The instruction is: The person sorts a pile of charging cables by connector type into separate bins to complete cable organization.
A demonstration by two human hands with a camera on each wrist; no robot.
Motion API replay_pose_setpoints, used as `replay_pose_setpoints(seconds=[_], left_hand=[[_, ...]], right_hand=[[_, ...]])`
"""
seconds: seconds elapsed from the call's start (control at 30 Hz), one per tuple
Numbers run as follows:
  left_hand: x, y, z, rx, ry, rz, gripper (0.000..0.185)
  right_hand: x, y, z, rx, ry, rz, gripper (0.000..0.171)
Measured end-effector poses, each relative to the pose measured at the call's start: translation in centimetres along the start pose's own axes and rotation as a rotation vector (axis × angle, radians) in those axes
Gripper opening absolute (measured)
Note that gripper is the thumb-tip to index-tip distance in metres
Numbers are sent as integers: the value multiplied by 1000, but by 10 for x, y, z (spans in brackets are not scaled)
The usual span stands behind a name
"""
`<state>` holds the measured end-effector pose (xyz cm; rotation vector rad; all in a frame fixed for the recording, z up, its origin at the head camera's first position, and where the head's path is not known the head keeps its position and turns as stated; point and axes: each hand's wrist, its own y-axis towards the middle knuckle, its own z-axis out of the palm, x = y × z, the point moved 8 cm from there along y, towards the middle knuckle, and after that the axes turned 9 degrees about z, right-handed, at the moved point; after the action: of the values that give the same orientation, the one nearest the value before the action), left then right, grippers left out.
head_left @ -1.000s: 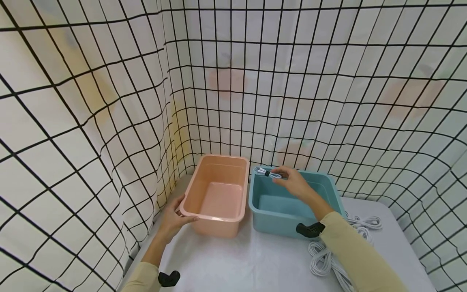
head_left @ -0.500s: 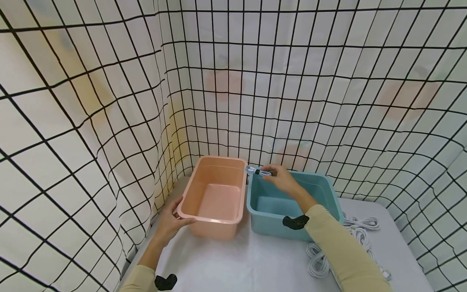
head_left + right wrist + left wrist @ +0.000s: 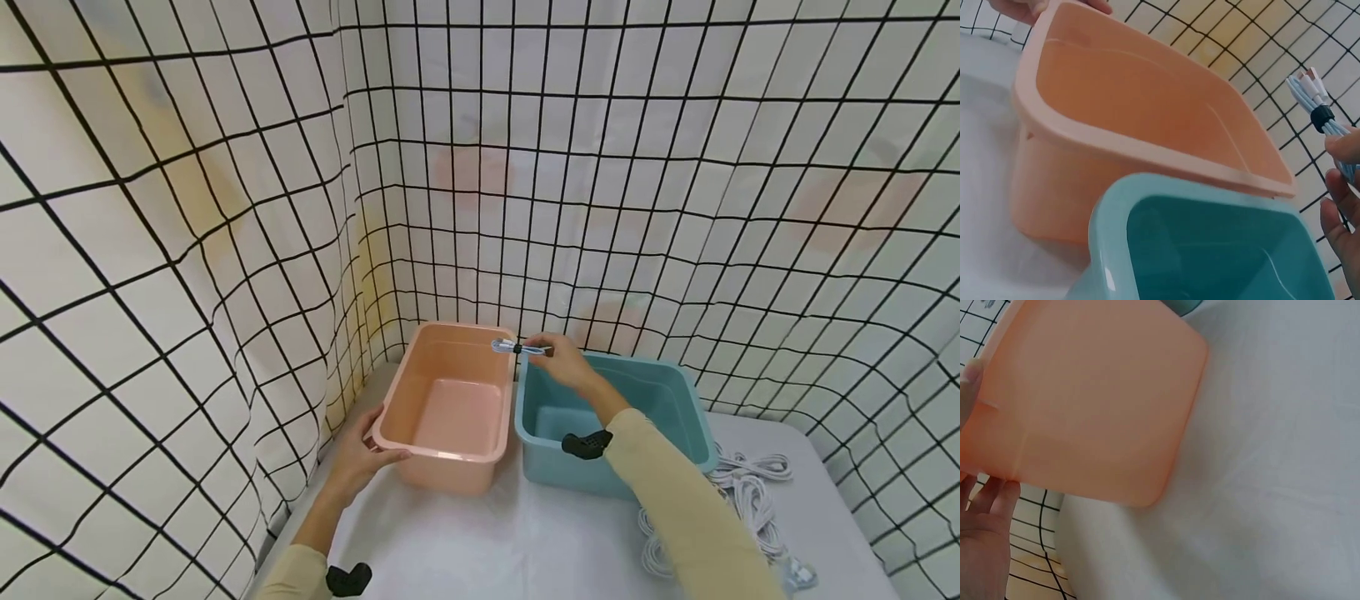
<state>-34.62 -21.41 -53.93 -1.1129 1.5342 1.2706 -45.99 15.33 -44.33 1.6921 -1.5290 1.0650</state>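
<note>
Since the earlier frame, the right hand (image 3: 564, 365) has carried the bundled white cable (image 3: 516, 347) leftward, pinching it over the pink bin's (image 3: 420, 445) far right rim. Left hand (image 3: 358, 455) grips that bin's near-left corner. Right wrist view alone shows the cable's connectors (black tie around them). No readable writing. Teal bin (image 3: 692, 433) adjoins; loose cables (image 3: 750, 492) on table (image 3: 480, 542) partly hidden by sleeve.

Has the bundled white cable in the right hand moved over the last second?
Yes. The cable bundle in the right hand has shifted left, from above the blue bin to over the pink bin's right rim.
</note>
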Motion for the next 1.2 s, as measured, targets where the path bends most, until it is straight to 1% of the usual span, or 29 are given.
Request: replay_pose_setpoints(seconds=[0.17, 0.33, 0.4, 0.53, 0.6, 0.73, 0.87, 0.97, 1.07, 1.2], left_hand=[[2, -2, 2, -1, -8, -6, 102], [2, -1, 9, 10, -22, 2, 102], [2, -1, 12, 11, -24, 2, 102], [-1, -1, 14, -2, -29, 18, 101], [-3, -1, 13, -9, -26, 31, 100], [-6, -2, 12, -11, -21, 40, 100], [-6, -2, 11, -12, -20, 35, 99], [-4, -2, 10, -6, -22, 31, 99], [-2, -2, 8, -8, -34, 19, 100], [0, -1, 4, -26, -45, 16, 100]], right_hand=[[11, 9, 13, 9, -16, 14, 29], [27, 19, 21, -12, -6, 2, 30], [35, 23, 25, -7, -2, -9, 39], [43, 25, 29, -9, -61, -26, 63], [44, 25, 29, -19, -104, -37, 67], [39, 24, 25, -33, -142, -71, 56], [31, 24, 21, -23, -105, -70, 49], [25, 23, 20, 2, -64, -40, 47], [24, 21, 19, 13, -48, -30, 46], [27, 17, 17, 20, -47, -60, 46]])
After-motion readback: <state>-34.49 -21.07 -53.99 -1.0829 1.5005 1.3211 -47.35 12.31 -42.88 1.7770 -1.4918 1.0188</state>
